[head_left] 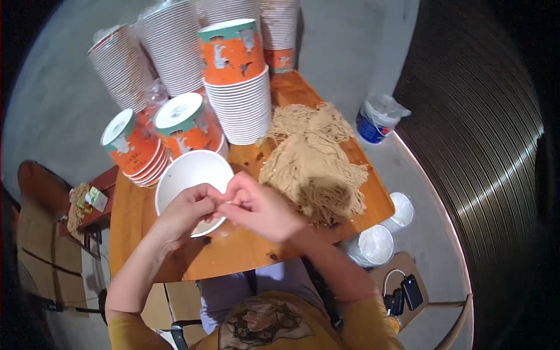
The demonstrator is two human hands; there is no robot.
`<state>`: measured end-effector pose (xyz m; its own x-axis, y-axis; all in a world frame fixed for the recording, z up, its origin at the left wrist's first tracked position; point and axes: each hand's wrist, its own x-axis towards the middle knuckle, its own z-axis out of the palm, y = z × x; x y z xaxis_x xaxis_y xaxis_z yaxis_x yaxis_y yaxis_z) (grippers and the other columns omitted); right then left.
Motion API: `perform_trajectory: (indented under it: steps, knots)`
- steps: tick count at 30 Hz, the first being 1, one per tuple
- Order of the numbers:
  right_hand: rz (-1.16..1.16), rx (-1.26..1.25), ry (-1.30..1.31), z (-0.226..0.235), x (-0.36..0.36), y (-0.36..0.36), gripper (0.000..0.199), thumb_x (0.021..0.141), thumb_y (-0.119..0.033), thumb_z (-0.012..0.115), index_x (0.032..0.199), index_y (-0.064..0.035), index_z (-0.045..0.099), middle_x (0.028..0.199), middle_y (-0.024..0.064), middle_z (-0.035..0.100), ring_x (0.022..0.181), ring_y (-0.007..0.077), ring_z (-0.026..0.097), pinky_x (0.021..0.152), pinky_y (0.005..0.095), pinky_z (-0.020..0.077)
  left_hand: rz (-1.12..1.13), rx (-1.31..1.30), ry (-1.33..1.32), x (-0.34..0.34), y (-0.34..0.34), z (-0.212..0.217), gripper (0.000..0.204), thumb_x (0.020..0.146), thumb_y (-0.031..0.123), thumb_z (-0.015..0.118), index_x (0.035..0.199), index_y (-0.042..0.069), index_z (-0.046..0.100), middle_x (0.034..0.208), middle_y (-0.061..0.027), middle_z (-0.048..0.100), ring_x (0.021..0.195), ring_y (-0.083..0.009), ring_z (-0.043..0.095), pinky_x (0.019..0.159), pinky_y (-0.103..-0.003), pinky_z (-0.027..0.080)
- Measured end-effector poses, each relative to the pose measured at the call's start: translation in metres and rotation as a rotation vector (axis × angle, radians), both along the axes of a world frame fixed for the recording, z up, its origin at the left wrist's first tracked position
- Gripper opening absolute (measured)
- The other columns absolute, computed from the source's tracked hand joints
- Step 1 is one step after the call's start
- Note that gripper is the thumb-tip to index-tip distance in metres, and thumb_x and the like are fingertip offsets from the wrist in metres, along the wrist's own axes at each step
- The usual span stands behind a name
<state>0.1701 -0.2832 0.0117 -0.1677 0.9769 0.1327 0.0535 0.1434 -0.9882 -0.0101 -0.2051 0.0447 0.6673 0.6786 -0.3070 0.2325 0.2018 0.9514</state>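
Observation:
My left hand (192, 209) and my right hand (261, 208) meet fingertip to fingertip over the right side of a white paper tub (184, 175). Both are closed in a pinch. Whatever lies between the fingers is too small to make out. The tub stands upright on the wooden table, its mouth facing up, partly covered by my left hand. Just beyond my right hand spreads a heap of tan, stringy, crinkled material (309, 157), with a darker brown clump (329, 201) at its near side.
Orange-and-green paper tubs (236, 58) stand upside down in stacks at the table's back left, beside tall white stacks (172, 46). A blue-and-white bucket (376, 119) and white buckets (374, 245) stand right of the wooden table (245, 251). A black phone (412, 291) lies lower right.

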Motion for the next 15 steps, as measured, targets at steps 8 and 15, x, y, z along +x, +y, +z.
perform_trajectory:
  steps: [8, 15]
  knots:
    - [0.284, -0.093, 0.048, 0.050, 0.021, 0.027, 0.023, 0.097, -0.022, 0.053, 0.104, -0.0032, 0.064, 0.093, 0.0052, 0.070, 0.066, 0.0058, 0.060, 0.054, 0.0192, 0.0461, -0.090, -0.074, -0.084, 0.006, 0.005, 0.001, 0.017, 0.091, 0.017, 0.060, 0.105, 0.007, 0.058, 0.083, 0.0040, 0.057, 0.070, -0.0023, 0.050, 0.062, -0.018, 0.039]
    - [0.077, -0.196, 0.172, 0.029, 0.030, 0.036, 0.024, 0.095, -0.020, 0.055, 0.111, -0.0039, 0.064, 0.099, 0.0029, 0.070, 0.052, 0.0030, 0.052, 0.041, 0.0173, 0.0340, -0.204, -0.095, -0.073, 0.006, 0.001, 0.001, 0.014, 0.090, 0.011, 0.062, 0.102, 0.004, 0.061, 0.087, 0.0007, 0.059, 0.074, -0.0050, 0.053, 0.067, -0.019, 0.044]
